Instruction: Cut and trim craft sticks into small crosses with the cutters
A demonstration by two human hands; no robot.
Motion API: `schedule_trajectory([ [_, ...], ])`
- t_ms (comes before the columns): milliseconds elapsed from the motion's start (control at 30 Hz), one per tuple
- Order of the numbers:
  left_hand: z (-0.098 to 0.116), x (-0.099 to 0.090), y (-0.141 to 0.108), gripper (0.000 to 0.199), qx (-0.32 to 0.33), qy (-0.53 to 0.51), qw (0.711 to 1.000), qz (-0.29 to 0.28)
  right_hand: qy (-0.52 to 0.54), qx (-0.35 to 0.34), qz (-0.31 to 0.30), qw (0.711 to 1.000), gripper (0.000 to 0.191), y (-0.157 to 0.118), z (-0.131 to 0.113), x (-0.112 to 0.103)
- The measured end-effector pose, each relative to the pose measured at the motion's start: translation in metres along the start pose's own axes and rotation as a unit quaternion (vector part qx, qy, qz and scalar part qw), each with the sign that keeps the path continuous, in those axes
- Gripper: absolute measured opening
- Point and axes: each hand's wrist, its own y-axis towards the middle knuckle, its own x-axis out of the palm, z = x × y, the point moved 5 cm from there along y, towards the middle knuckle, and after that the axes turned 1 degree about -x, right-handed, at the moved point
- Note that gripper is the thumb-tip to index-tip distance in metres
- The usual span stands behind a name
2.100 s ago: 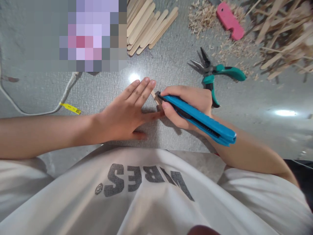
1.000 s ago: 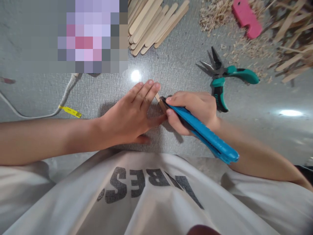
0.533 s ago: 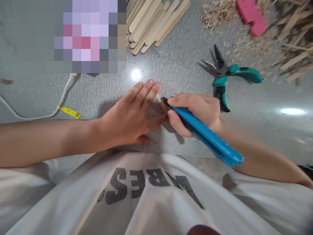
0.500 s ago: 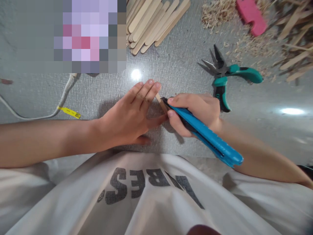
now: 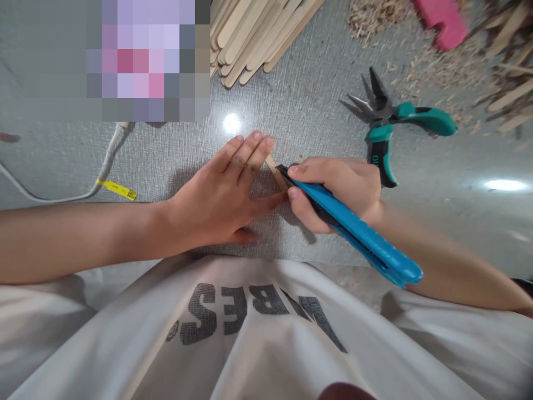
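A small wooden stick (image 5: 273, 169) lies slanted on the grey textured table. My left hand (image 5: 225, 186) rests over it, fingers stretched out, with fingertips pressing on its upper end and one finger at its lower end. In my right hand (image 5: 333, 191) is a blue utility knife (image 5: 362, 233), gripped near its front. The black tip of the knife touches or nearly touches the middle of the stick. Its handle slants down to the right.
Green-and-black pliers (image 5: 381, 119) lie open beyond my right hand. Wooden sticks (image 5: 254, 39) are piled at the top. Shavings (image 5: 375, 19), a pink object (image 5: 445, 25) and cut sticks (image 5: 512, 83) lie upper right. A white cable (image 5: 108, 155) with a yellow tag (image 5: 119, 190) is at left.
The knife and my right hand have shifted slightly to the right. My left hand holds its place on the stick. The pliers, pink object and shavings appear a little farther up and right.
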Motion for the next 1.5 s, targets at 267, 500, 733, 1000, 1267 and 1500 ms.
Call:
schedule_trajectory([
  [267,-0.001,0.008,-0.002,0.103,0.001,0.017,1.000,0.018,0.001,0.003,-0.021,1.000,0.033,-0.005,0.002,0.001],
  [500,-0.003,0.009,-0.003,0.111,0.001,0.032,0.999,0.036,-0.004,0.028,0.011,1.000,0.020,-0.011,0.003,-0.002],
  [733,-0.004,0.009,-0.001,0.118,0.001,0.033,0.999,0.018,0.019,0.038,0.033,0.999,0.021,-0.014,0.006,-0.001],
  [1000,-0.003,0.009,-0.001,0.107,0.001,0.016,1.000,0.019,0.037,0.032,0.023,0.999,0.027,-0.002,0.001,0.000],
  [1267,-0.003,0.008,0.001,0.103,0.003,-0.003,1.000,0.004,0.011,0.032,0.018,0.999,0.020,-0.002,0.002,0.002],
  [1500,-0.004,0.009,0.002,0.098,-0.001,-0.014,1.000,0.020,0.026,0.040,0.002,0.999,0.022,-0.003,0.000,0.002],
])
